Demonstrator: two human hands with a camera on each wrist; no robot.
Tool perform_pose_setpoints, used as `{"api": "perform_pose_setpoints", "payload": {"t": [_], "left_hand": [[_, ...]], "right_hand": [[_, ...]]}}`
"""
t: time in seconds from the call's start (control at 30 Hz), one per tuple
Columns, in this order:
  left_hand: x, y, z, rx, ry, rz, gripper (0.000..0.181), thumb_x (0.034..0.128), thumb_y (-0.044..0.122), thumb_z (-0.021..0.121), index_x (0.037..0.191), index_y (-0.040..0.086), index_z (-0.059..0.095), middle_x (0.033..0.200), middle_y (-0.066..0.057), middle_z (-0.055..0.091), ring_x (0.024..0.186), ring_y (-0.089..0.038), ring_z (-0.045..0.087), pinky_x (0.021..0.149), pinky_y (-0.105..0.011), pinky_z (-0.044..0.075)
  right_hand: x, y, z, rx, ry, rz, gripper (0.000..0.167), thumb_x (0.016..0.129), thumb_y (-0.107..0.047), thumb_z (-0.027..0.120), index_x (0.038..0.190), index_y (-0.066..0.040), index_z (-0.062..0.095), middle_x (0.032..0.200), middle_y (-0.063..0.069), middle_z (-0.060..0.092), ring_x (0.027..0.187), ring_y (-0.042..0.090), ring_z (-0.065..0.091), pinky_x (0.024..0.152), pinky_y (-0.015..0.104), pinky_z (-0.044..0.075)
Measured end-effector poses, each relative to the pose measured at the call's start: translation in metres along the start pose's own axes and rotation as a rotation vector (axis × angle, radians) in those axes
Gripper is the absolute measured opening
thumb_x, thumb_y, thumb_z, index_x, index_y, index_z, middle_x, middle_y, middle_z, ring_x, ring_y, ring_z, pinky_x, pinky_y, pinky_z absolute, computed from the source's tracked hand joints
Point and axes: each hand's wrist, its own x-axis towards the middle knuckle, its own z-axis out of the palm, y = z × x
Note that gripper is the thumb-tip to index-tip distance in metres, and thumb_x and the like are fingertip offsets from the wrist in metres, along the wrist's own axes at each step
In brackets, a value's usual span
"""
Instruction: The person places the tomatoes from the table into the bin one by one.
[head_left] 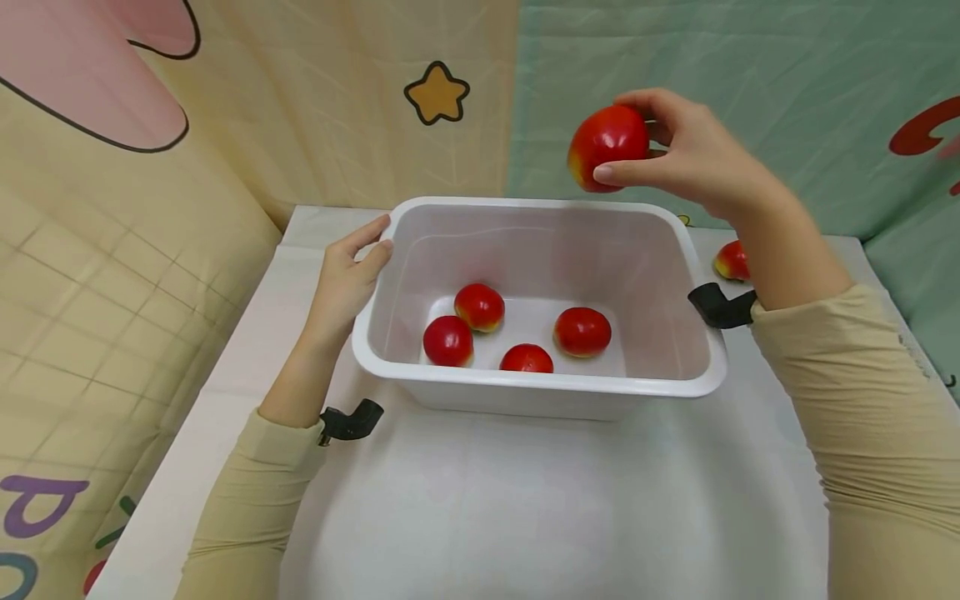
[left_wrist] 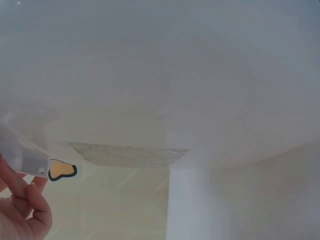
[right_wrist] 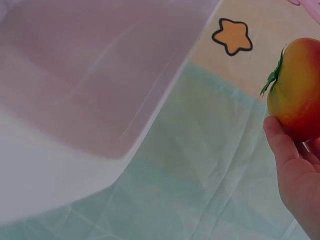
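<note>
My right hand holds a red tomato between thumb and fingers, above the far right part of a white plastic bin. Green leaves and a yellowish patch show on this tomato in the right wrist view. With thumb and fingers, my left hand grips the bin's left rim; the left wrist view shows these fingers at the rim's edge. Inside the bin, several red tomatoes lie apart or close together on its floor. The near wall partly hides one tomato.
Another tomato lies on the white table right of the bin, partly behind my right forearm. Printed cloth hangs behind and beside the table. A black wrist mount sticks out near the bin's right rim.
</note>
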Motion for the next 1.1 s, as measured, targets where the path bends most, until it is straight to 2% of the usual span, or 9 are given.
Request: {"api": "perform_pose_setpoints", "payload": {"t": [0.2,0.43,0.63,0.93,1.1], "left_hand": [[0.000,0.001,-0.001,0.011,0.002,0.011,0.044,0.0938,0.014,0.051,0.137,0.005,0.047,0.129,-0.013,0.048,0.083,-0.012,0.063,0.069,-0.019,0.054],[-0.003,0.002,0.000,0.007,-0.001,-0.002,0.044,0.0938,0.013,0.051,0.137,0.005,0.047,0.128,-0.013,0.047,0.083,-0.011,0.063,0.069,-0.019,0.054],[-0.003,0.006,-0.001,-0.003,0.000,0.000,0.044,0.0939,0.014,0.051,0.137,0.005,0.047,0.129,-0.012,0.047,0.085,-0.012,0.063,0.070,-0.020,0.054],[-0.006,0.009,0.001,-0.020,-0.003,-0.006,0.044,0.0940,0.013,0.051,0.137,0.004,0.046,0.130,-0.013,0.046,0.086,-0.013,0.062,0.071,-0.020,0.054],[-0.005,0.007,0.001,-0.028,-0.003,-0.006,0.044,0.0940,0.013,0.051,0.137,0.004,0.046,0.129,-0.013,0.047,0.088,-0.014,0.062,0.072,-0.020,0.054]], "right_hand": [[0.003,-0.002,0.013,0.053,-0.010,-0.023,0.070,0.080,-0.023,0.074,0.140,-0.018,0.038,0.133,0.007,0.045,0.115,0.019,0.044,0.094,0.033,0.045],[0.006,0.002,0.029,0.082,-0.089,-0.047,0.071,0.081,-0.020,0.072,0.141,-0.013,0.036,0.134,0.008,0.044,0.118,0.022,0.044,0.094,0.035,0.046],[0.007,0.004,0.036,0.077,-0.139,-0.068,0.072,0.080,-0.020,0.074,0.140,-0.013,0.037,0.133,0.007,0.044,0.118,0.022,0.044,0.096,0.037,0.045],[0.014,0.019,0.052,0.050,-0.344,-0.110,0.069,0.080,-0.020,0.073,0.139,-0.013,0.037,0.128,0.004,0.047,0.116,0.018,0.046,0.094,0.032,0.047],[0.015,0.027,0.057,0.027,-0.417,-0.107,0.068,0.080,-0.019,0.072,0.139,-0.013,0.037,0.128,0.003,0.047,0.114,0.020,0.047,0.092,0.034,0.048]]}}
